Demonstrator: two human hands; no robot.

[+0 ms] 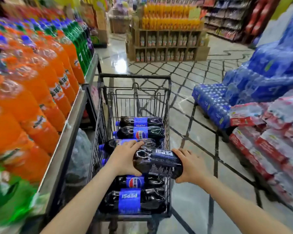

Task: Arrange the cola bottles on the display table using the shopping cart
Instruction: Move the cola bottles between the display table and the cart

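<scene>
- A large cola bottle (157, 163) with a blue Pepsi label is held on its side just above the shopping cart (135, 78), over the cart's right-hand rim
- The left hand (125, 157) curls round the bottle's shoulder end, fingers over the top; the right hand (189, 166) cups the base end, fingers wrapped round it, so both hands are clamped on the same bottle
- Below it, more cola bottles (139, 133) lie on their sides in a row along the cart's basket, blue caps pointing left, labels up
- The cart is black wire and stands close beside the display table (74, 115) on the left, which has a metal edge
- On that table stand rows of orange soda bottles (46, 92), with green bottles (78, 48) further along, all blurred
- To the right, on the floor, are stacked blue shrink-wrapped packs (213, 102) and red-and-white packs (264, 132)
- Ahead, well apart from the cart, a wooden stand (167, 44) carries orange juice bottles on the tiled floor
</scene>
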